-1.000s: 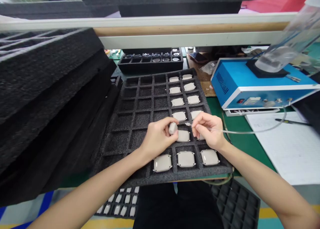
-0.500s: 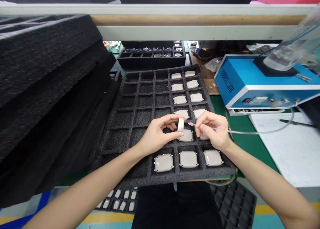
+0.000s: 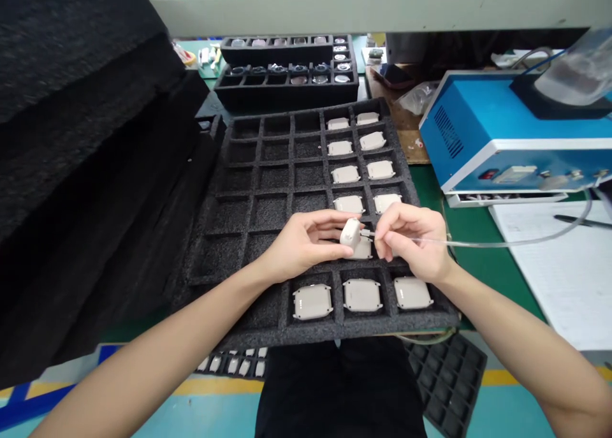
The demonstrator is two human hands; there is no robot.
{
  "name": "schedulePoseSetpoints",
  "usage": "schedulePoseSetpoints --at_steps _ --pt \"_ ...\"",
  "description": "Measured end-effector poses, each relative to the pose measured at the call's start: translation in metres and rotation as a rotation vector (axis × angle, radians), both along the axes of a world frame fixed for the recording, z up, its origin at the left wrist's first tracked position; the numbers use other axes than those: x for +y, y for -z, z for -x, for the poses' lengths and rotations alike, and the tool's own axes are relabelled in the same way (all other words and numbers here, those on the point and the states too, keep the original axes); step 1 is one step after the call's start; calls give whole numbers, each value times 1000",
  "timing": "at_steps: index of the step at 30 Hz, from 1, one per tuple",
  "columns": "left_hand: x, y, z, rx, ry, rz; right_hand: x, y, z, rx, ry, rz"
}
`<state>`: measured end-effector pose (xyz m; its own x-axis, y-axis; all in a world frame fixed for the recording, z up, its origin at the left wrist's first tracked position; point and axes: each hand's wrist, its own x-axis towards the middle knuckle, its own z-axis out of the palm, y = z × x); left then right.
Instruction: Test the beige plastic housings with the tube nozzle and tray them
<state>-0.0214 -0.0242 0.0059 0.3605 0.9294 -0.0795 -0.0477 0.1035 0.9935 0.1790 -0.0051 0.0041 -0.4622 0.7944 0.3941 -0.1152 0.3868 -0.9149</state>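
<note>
Between the thumb and fingers of my left hand point(image 3: 301, 245) a beige watch case point(image 3: 350, 233) is held tilted, edge up. My right hand point(image 3: 415, 239) pinches the end of a thin clear tube point(image 3: 482, 244) with a pale tip point(image 3: 366, 233). That tip points left at the watch case, very close to its side; whether they touch I cannot tell. Both hands hover over a black foam tray point(image 3: 368, 326). More beige watch cases, such as the front one point(image 3: 362, 295), lie in its right-hand compartments. My right hand hides part of the tray.
At right stands a blue control box point(image 3: 478, 132), with the tube running to its front. Paper sheets point(image 3: 549, 266) and a pen point(image 3: 581, 220) lie below it. Stacked black foam point(image 3: 95, 170) rises at left. Behind is another tray point(image 3: 287, 97) holding round watch parts.
The view has tipped downward. My left hand has turned the watch case from nearly edge-on to tilted, and the tube's tip is now closer to it.
</note>
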Motion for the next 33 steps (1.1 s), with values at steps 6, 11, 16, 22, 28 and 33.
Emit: schedulePoseSetpoints --at_steps 6,11,16,22,28,33 --pt "0 2 0 -9 6 11 0 -1 1 -23 9 11" --pt "0 1 -1 -2 14 6 0 -2 2 -20 6 8" --pt "0 1 -1 13 26 6 0 -3 2 -38 13 26" --pt "0 1 -1 10 31 6 -1 -3 2 -32 22 27" --pt "-1 1 0 23 26 8 -1 -3 1 -24 32 30" --pt "0 1 0 16 28 10 0 -3 2 -31 22 32"
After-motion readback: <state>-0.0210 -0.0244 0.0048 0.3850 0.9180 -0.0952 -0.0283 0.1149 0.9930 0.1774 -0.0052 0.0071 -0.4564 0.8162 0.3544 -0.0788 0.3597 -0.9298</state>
